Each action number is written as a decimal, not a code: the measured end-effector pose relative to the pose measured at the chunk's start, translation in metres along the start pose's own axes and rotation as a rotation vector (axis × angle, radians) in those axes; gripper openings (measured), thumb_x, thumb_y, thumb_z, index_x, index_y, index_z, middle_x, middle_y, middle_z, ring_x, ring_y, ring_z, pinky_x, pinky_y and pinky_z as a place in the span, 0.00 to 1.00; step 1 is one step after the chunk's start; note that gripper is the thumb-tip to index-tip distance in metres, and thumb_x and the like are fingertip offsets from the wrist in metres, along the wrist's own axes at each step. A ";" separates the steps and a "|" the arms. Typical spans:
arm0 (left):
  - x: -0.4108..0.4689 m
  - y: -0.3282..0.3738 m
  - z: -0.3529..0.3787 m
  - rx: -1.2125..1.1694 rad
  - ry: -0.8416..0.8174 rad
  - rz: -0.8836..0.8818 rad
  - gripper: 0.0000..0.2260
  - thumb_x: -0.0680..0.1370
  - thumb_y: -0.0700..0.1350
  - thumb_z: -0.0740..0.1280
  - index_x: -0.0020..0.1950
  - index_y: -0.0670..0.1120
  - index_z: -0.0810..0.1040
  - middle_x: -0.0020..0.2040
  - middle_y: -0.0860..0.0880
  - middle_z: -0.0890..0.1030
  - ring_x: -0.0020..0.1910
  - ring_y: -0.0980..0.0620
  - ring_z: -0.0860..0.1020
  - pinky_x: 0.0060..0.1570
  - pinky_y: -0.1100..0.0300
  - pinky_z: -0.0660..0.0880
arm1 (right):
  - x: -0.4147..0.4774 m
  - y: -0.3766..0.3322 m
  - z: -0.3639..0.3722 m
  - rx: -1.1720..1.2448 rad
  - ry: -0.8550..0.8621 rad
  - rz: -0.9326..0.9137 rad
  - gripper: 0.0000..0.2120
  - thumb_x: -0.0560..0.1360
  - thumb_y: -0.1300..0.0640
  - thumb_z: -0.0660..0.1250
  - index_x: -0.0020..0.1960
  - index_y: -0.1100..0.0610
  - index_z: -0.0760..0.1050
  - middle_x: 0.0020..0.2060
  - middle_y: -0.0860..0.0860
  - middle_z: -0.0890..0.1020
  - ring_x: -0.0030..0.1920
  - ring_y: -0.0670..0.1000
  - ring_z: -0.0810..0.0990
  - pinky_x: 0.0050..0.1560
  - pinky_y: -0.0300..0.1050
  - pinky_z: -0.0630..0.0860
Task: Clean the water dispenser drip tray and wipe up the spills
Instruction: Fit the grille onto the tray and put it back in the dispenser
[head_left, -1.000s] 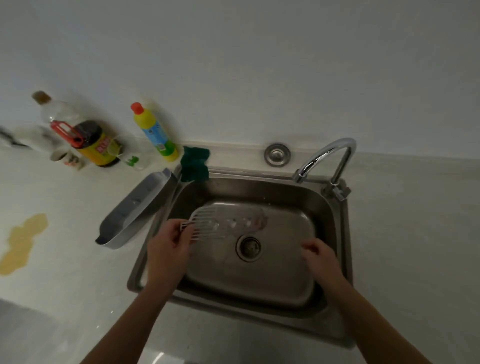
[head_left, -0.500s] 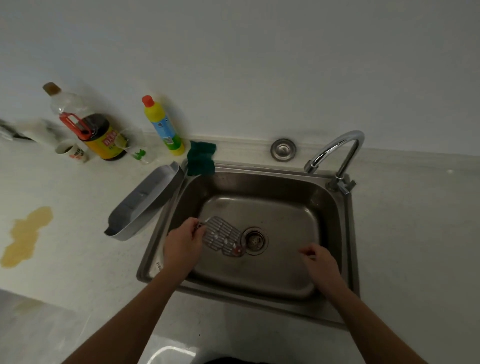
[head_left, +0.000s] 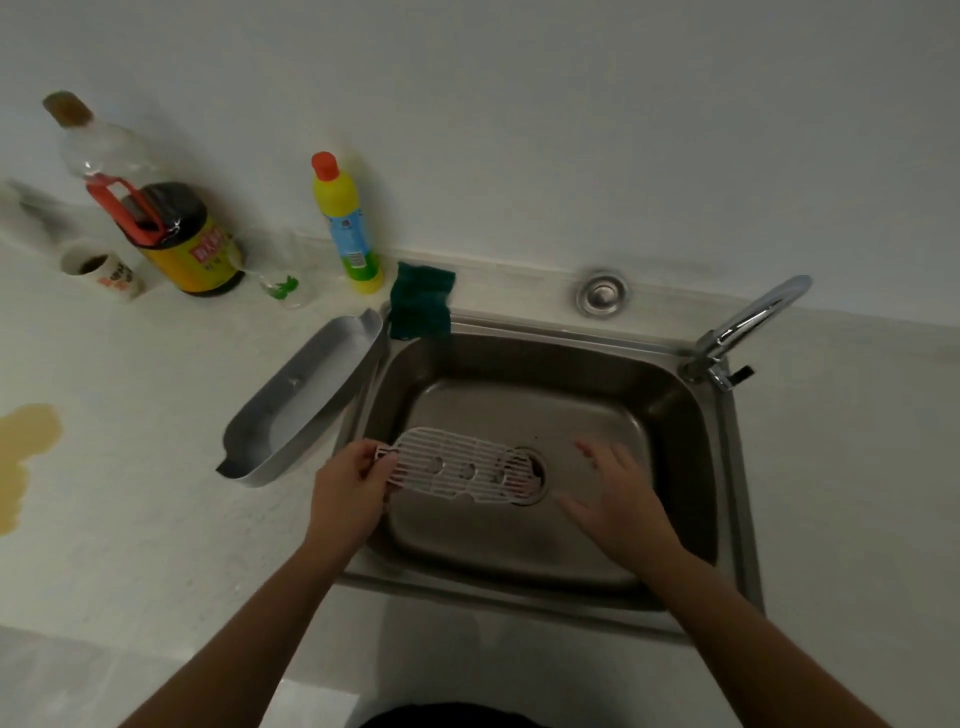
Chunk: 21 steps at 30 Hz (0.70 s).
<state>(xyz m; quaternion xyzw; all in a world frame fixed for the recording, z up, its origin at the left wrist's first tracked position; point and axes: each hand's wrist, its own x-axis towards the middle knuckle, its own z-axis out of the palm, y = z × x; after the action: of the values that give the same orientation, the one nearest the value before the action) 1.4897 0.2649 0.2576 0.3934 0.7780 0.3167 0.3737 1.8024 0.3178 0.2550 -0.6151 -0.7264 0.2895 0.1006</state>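
Pinching the left end of the white slotted grate with the left hand, just below frame centre, over the basin of the steel sink, with the grate's other end above the drain. Holding the right hand spread and empty to the right of the grate, fingers relaxed, above the basin floor. Lying just beside the sink's left rim, on the pale counter: the grey drip tray. Draped at the sink's upper-left corner: a green cloth. Pooled at the far left edge of the frame: a yellowish spill. Standing upper left by the wall: a yellow bottle and a dark sauce bottle.
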 end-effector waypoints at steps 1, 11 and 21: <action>0.001 -0.004 -0.008 -0.138 -0.025 -0.039 0.04 0.82 0.45 0.67 0.50 0.52 0.81 0.43 0.51 0.87 0.43 0.54 0.86 0.46 0.53 0.84 | 0.004 -0.009 0.001 -0.048 -0.002 -0.088 0.39 0.71 0.40 0.75 0.76 0.51 0.66 0.71 0.51 0.73 0.69 0.52 0.73 0.70 0.52 0.72; 0.010 -0.027 -0.090 -0.819 -0.205 -0.219 0.09 0.82 0.43 0.66 0.56 0.39 0.82 0.50 0.37 0.86 0.41 0.47 0.85 0.35 0.60 0.80 | 0.058 -0.113 -0.011 -0.414 -0.013 -0.514 0.47 0.69 0.24 0.63 0.79 0.52 0.64 0.69 0.50 0.74 0.65 0.51 0.72 0.68 0.52 0.72; 0.039 -0.077 -0.149 -0.436 0.166 0.030 0.13 0.79 0.62 0.67 0.57 0.57 0.82 0.52 0.53 0.86 0.48 0.51 0.84 0.41 0.60 0.81 | 0.085 -0.181 0.014 -0.470 -0.022 -0.613 0.42 0.64 0.26 0.67 0.67 0.54 0.76 0.58 0.51 0.79 0.54 0.51 0.74 0.58 0.50 0.75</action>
<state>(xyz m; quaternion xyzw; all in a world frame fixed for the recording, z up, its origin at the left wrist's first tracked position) 1.3209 0.2306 0.2613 0.2876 0.7134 0.5138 0.3800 1.6249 0.3812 0.3244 -0.3725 -0.9242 0.0782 0.0309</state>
